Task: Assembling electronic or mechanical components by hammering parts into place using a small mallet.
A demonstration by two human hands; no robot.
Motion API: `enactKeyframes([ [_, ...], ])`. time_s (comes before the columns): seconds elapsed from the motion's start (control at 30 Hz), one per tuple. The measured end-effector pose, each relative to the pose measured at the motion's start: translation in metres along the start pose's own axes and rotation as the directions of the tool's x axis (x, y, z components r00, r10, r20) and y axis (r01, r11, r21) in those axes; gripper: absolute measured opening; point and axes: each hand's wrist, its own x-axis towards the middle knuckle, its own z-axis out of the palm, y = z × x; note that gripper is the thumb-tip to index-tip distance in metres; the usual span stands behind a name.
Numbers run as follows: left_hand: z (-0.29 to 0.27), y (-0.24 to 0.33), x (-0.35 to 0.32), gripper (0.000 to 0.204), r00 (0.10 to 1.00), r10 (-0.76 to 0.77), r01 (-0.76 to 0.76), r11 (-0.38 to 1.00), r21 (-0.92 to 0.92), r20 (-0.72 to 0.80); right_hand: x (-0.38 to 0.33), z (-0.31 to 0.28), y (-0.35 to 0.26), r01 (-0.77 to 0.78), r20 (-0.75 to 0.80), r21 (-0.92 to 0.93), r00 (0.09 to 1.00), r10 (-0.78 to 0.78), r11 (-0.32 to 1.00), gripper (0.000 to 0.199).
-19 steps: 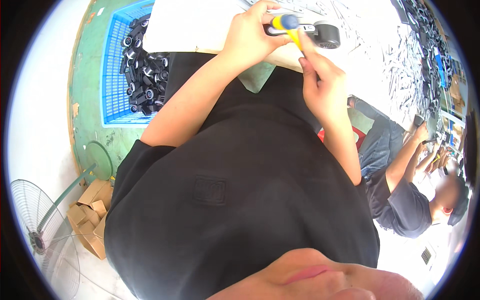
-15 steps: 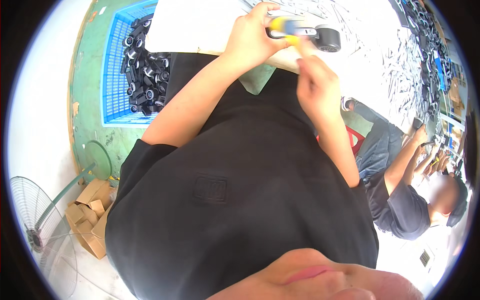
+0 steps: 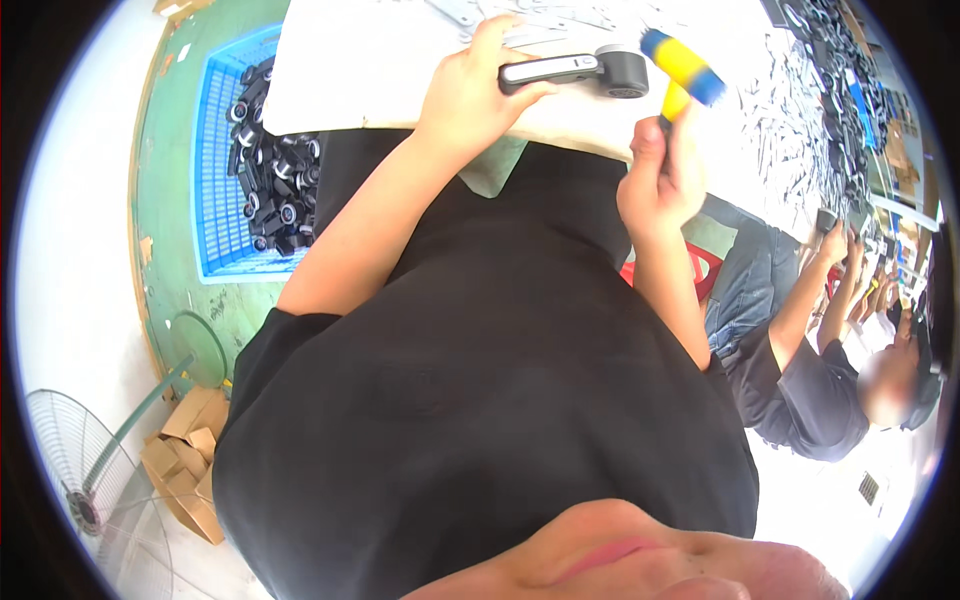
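The right hand [image 3: 663,188] grips a mallet [image 3: 683,68], its head clear of a black part [image 3: 622,75], near the table's [image 3: 340,80] front edge; the left hand [image 3: 465,100] clasps that part over the table, its silver strip [image 3: 545,69] apparently seated already. Loose strips [image 3: 785,150] on the table's right look unfitted.

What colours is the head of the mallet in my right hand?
The mallet head is yellow with blue ends, best seen in the head view.
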Motion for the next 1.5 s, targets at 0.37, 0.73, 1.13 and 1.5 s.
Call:
enactKeyframes([
  [0.37, 0.007, 0.019, -0.005, 0.021, 0.899, 0.414, -0.438, 0.832, 0.339, 0.143, -0.001, -0.03, 0.039, -0.719, 0.174, 0.576, 0.573, 0.801, 0.389, 0.036],
  [0.73, 0.064, 0.08, 0.119, 0.035, 0.801, -0.445, 0.571, 0.365, -0.735, 0.401, -0.019, -0.05, 0.068, -0.466, 0.208, 0.838, 0.754, 0.622, 0.284, 0.065],
  [1.13, 0.029, 0.051, 0.27, 0.041, 0.929, 0.369, -0.362, 0.91, 0.204, 0.002, -0.027, -0.044, 0.067, -0.437, 0.157, 0.836, 0.77, 0.619, 0.332, 0.066],
  [1.5, -0.114, -0.042, 0.246, 0.053, 0.859, -0.023, -0.424, 0.531, 0.734, 0.512, -0.025, -0.043, 0.068, -0.498, 0.212, 0.777, 0.784, 0.584, 0.386, 0.066],
])
